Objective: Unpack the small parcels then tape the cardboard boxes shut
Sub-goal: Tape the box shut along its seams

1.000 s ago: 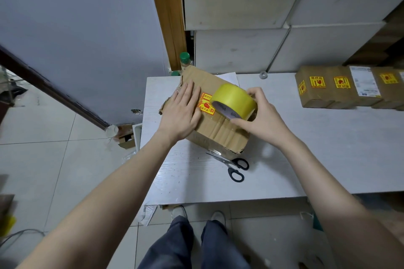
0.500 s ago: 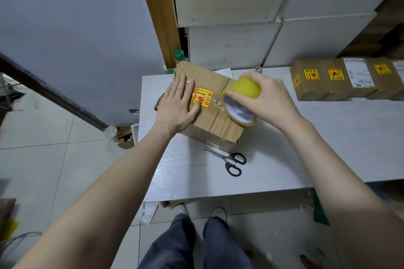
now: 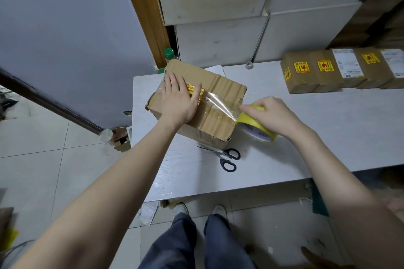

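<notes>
A worn cardboard box with a yellow warning sticker lies on the white table. My left hand presses flat on the box's top, fingers spread over the sticker. My right hand grips a yellow roll of tape just off the box's right edge, low near the table. A clear strip of tape stretches from the roll back across the box top toward my left hand.
Black-handled scissors lie on the table in front of the box. A row of small sealed parcels stands at the back right. A green-capped bottle is behind the box. White cabinets rise behind the table.
My right hand has pulled the tape roll from above the box top down past its right edge, drawing out a strip of clear tape. My left hand stays pressed on the box.
</notes>
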Demonstrator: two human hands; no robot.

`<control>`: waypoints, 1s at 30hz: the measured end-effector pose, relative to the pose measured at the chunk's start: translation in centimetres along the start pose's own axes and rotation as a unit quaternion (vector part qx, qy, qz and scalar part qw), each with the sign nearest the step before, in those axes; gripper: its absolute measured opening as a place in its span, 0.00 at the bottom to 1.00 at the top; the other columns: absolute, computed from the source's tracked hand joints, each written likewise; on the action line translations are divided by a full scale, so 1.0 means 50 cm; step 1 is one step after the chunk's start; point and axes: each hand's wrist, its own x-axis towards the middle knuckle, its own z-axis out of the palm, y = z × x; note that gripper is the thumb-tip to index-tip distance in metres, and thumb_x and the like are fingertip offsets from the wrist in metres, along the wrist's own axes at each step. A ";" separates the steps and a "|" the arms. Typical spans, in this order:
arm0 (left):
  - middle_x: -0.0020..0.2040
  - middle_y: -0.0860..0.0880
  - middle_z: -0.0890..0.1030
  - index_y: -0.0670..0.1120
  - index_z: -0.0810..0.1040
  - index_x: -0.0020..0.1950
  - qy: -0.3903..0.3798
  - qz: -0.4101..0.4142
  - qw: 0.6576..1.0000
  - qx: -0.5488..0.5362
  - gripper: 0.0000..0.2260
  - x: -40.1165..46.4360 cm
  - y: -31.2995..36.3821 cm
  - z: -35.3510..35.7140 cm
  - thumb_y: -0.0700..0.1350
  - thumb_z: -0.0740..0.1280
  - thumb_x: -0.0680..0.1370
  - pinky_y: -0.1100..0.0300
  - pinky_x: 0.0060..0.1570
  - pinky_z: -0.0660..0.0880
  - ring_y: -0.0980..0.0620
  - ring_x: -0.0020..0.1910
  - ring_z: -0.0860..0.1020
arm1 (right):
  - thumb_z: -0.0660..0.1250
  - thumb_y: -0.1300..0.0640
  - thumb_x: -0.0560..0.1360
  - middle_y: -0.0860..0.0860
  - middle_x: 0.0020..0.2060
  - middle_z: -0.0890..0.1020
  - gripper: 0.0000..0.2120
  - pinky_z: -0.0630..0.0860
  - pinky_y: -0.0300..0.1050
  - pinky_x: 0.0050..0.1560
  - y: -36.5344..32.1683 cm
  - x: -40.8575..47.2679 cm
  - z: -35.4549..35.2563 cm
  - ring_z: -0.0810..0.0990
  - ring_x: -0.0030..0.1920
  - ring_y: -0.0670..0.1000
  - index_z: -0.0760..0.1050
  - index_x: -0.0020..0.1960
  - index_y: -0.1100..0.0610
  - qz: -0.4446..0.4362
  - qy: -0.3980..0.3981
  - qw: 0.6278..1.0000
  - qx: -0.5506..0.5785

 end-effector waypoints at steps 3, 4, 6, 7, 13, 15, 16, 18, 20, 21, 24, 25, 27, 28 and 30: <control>0.78 0.40 0.42 0.38 0.43 0.78 0.013 -0.021 1.000 0.003 0.38 -0.005 0.019 0.017 0.65 0.46 0.80 0.50 0.75 0.39 0.45 0.77 0.40 | 0.62 0.37 0.71 0.52 0.26 0.68 0.27 0.64 0.46 0.32 0.011 0.007 -0.004 0.69 0.31 0.53 0.68 0.31 0.62 0.018 -0.009 1.000 0.009; 0.78 0.40 0.41 0.38 0.43 0.78 0.017 -0.022 1.000 0.007 0.40 -0.005 0.019 0.022 0.66 0.47 0.79 0.51 0.75 0.39 0.44 0.77 0.39 | 0.63 0.38 0.70 0.51 0.25 0.66 0.26 0.63 0.46 0.32 0.013 0.008 -0.005 0.67 0.30 0.52 0.66 0.29 0.60 0.024 -0.010 1.000 0.011; 0.78 0.40 0.40 0.37 0.42 0.78 0.024 -0.015 0.999 0.025 0.41 -0.004 0.016 0.028 0.67 0.47 0.78 0.51 0.75 0.39 0.44 0.77 0.39 | 0.63 0.38 0.70 0.49 0.25 0.63 0.24 0.60 0.45 0.31 0.014 0.013 -0.010 0.63 0.29 0.51 0.62 0.29 0.56 0.033 -0.016 0.999 0.013; 0.78 0.39 0.40 0.37 0.41 0.78 0.027 -0.011 0.999 0.037 0.42 -0.004 0.014 0.031 0.68 0.47 0.78 0.50 0.75 0.40 0.44 0.77 0.39 | 0.63 0.38 0.69 0.49 0.25 0.63 0.23 0.60 0.45 0.31 0.015 0.016 -0.012 0.63 0.29 0.51 0.61 0.29 0.55 0.038 -0.022 0.999 0.012; 0.78 0.38 0.42 0.38 0.42 0.78 0.032 0.001 0.997 0.072 0.38 -0.001 0.012 0.036 0.64 0.47 0.80 0.49 0.75 0.42 0.41 0.77 0.41 | 0.65 0.37 0.70 0.49 0.26 0.63 0.24 0.58 0.44 0.32 0.019 0.027 -0.015 0.62 0.30 0.52 0.61 0.30 0.54 0.058 -0.046 0.997 0.013; 0.78 0.38 0.42 0.41 0.43 0.78 0.032 0.013 0.996 0.080 0.32 0.001 0.007 0.035 0.59 0.45 0.82 0.48 0.75 0.42 0.40 0.77 0.41 | 0.66 0.38 0.70 0.49 0.25 0.64 0.24 0.59 0.44 0.31 0.017 0.028 -0.019 0.63 0.29 0.52 0.61 0.29 0.54 0.055 -0.052 0.997 0.001; 0.78 0.38 0.42 0.43 0.43 0.79 0.031 0.017 0.996 0.081 0.29 0.002 0.004 0.034 0.58 0.45 0.83 0.47 0.75 0.42 0.40 0.77 0.41 | 0.66 0.38 0.69 0.49 0.25 0.66 0.23 0.60 0.44 0.30 0.016 0.028 -0.020 0.65 0.28 0.51 0.62 0.28 0.53 0.054 -0.054 0.997 -0.012; 0.78 0.39 0.42 0.46 0.43 0.79 0.031 0.021 0.996 0.081 0.27 0.003 0.001 0.034 0.57 0.44 0.83 0.48 0.75 0.42 0.41 0.77 0.41 | 0.67 0.39 0.68 0.50 0.26 0.67 0.22 0.60 0.44 0.30 0.013 0.029 -0.018 0.66 0.29 0.51 0.64 0.29 0.53 0.055 -0.059 0.996 -0.027; 0.78 0.40 0.42 0.46 0.43 0.79 0.032 0.021 0.996 0.078 0.27 0.002 -0.001 0.035 0.56 0.44 0.83 0.48 0.75 0.42 0.42 0.77 0.41 | 0.67 0.40 0.69 0.50 0.26 0.66 0.22 0.60 0.44 0.30 0.010 0.030 -0.015 0.66 0.30 0.52 0.63 0.29 0.53 0.060 -0.061 0.996 -0.027; 0.78 0.40 0.42 0.46 0.43 0.79 0.033 0.021 0.996 0.076 0.27 0.003 -0.002 0.036 0.56 0.44 0.83 0.48 0.75 0.42 0.42 0.77 0.41 | 0.68 0.40 0.69 0.50 0.26 0.66 0.22 0.60 0.44 0.30 0.009 0.030 -0.014 0.66 0.30 0.52 0.63 0.29 0.53 0.064 -0.060 0.996 -0.024; 0.79 0.42 0.42 0.45 0.43 0.79 0.037 0.020 0.997 0.070 0.29 0.003 -0.004 0.038 0.57 0.45 0.83 0.49 0.75 0.41 0.44 0.78 0.41 | 0.68 0.39 0.69 0.50 0.26 0.68 0.22 0.61 0.45 0.32 0.012 0.029 -0.008 0.67 0.30 0.52 0.64 0.29 0.54 0.072 -0.045 0.996 -0.010; 0.79 0.42 0.42 0.44 0.43 0.79 0.038 0.018 0.997 0.066 0.29 0.002 -0.004 0.038 0.58 0.45 0.83 0.49 0.75 0.41 0.44 0.77 0.40 | 0.67 0.39 0.69 0.50 0.26 0.69 0.22 0.62 0.46 0.32 0.015 0.026 -0.004 0.69 0.31 0.52 0.66 0.30 0.54 0.072 -0.039 0.997 -0.004; 0.79 0.42 0.42 0.42 0.43 0.79 0.045 0.011 0.997 0.057 0.31 -0.004 -0.001 0.037 0.59 0.46 0.82 0.48 0.75 0.40 0.44 0.77 0.40 | 0.66 0.40 0.72 0.51 0.26 0.70 0.23 0.63 0.45 0.31 0.023 0.016 0.012 0.70 0.31 0.52 0.67 0.29 0.55 0.061 -0.024 0.998 0.017; 0.79 0.42 0.41 0.41 0.43 0.78 0.048 0.013 0.997 0.054 0.32 -0.012 0.002 0.037 0.59 0.46 0.82 0.48 0.74 0.40 0.44 0.77 0.40 | 0.66 0.41 0.73 0.50 0.25 0.70 0.23 0.63 0.45 0.30 0.027 0.011 0.020 0.70 0.31 0.51 0.67 0.28 0.55 0.052 -0.012 0.998 0.032; 0.78 0.42 0.40 0.40 0.41 0.78 0.038 0.050 0.996 0.059 0.32 -0.039 0.022 0.043 0.59 0.45 0.82 0.50 0.74 0.38 0.46 0.77 0.39 | 0.65 0.43 0.74 0.49 0.23 0.67 0.23 0.60 0.45 0.29 0.032 0.002 0.034 0.68 0.29 0.49 0.64 0.27 0.54 0.038 0.016 0.997 0.060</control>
